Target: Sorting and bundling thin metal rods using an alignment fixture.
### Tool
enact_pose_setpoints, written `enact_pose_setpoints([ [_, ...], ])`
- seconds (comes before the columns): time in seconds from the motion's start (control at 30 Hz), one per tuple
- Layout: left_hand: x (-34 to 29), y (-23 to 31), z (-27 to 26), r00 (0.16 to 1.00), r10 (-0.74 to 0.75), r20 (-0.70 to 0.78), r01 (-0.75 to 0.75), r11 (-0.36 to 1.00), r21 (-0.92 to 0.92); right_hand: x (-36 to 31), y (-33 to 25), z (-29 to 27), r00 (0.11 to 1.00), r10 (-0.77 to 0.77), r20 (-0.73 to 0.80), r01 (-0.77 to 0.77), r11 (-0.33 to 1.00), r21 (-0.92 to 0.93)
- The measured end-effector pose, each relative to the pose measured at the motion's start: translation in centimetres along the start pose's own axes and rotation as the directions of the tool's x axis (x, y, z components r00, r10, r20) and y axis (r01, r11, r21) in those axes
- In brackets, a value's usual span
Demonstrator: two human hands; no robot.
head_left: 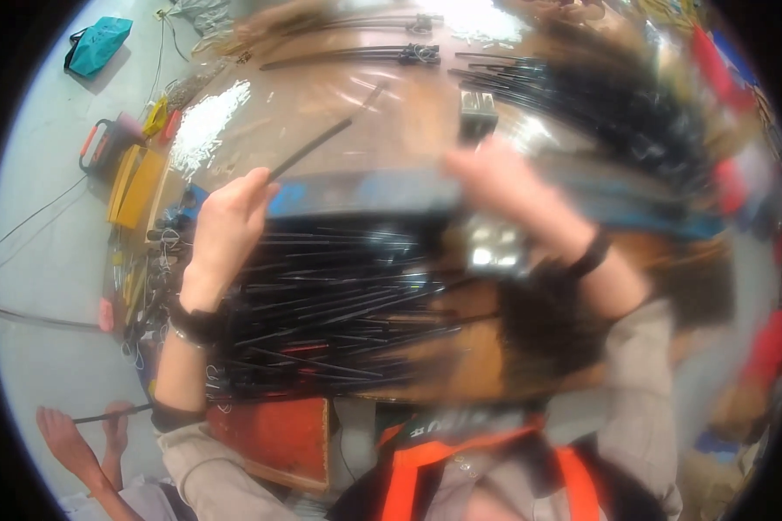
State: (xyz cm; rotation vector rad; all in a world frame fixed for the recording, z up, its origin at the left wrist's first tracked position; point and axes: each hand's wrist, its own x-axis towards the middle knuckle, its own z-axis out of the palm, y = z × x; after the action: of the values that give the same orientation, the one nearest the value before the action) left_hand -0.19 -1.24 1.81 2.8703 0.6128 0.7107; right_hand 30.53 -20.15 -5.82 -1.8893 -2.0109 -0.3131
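My left hand (233, 213) is closed round the lower end of a thin black rod (314, 146). The rod slants up and to the right over the work table, and its far tip looks thinner and paler. My right hand (504, 178) is raised to the right of it, smeared by motion, so its fingers and anything in them cannot be made out. Below my hands lies a big pile of thin black rods (339, 300). A long grey-blue bar (365, 193) crosses the table behind that pile.
White small pieces (208, 126) lie heaped at the table's far left. More black rods (617, 113) are bundled at the far right, near a metal block (478, 113). An orange-red box (274, 438) stands before me. At lower left another person's hands (69, 438) hold a black rod.
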Motion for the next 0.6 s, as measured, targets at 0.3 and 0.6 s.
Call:
enact_pose_setpoints([
  [0.3,2.5,0.2,4.1,0.981,0.126,0.149,-0.104,0.984,-0.147,-17.1,12.5,-6.4,0.947,0.260,-0.189,-0.319,0.835,-0.448],
  [0.6,7.1,7.1,14.7,0.944,0.308,0.117,-0.292,0.946,-0.139,-26.0,18.1,-7.2,0.910,0.322,-0.261,-0.405,0.825,-0.394],
])
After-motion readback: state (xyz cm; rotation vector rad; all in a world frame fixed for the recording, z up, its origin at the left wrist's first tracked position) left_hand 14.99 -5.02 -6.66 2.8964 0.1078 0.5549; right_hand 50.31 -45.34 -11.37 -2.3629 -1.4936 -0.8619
